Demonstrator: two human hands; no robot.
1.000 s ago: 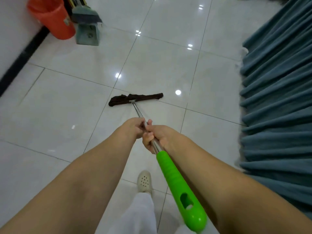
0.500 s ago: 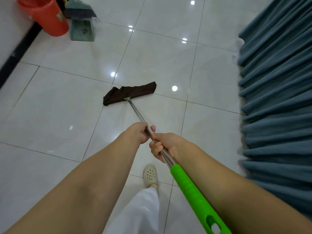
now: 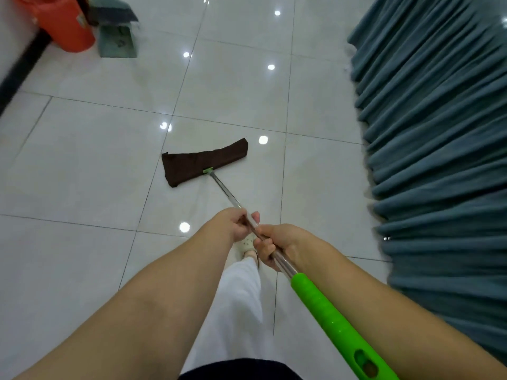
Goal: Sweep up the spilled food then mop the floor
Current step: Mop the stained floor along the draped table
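Observation:
A flat mop with a dark brown cloth head [image 3: 201, 163] lies on the glossy white tile floor [image 3: 82, 165] ahead of me. Its metal pole [image 3: 225, 192] runs back toward me and ends in a bright green grip [image 3: 337, 327]. My left hand [image 3: 233, 224] is closed around the metal pole further down. My right hand [image 3: 277, 246] grips the pole just behind it, above the green grip. No spilled food shows on the tiles.
An orange bucket [image 3: 61, 23] stands at the far left by the wall, with a grey-green dustpan and broom [image 3: 118, 31] beside it. Teal curtains [image 3: 439, 133] hang along the right side. My white trouser leg [image 3: 238, 311] and shoe are below my hands.
The mop head has slid right and nearer, its cloth spread wider and angled. My hands moved along with the pole, and my foot stepped forward under them.

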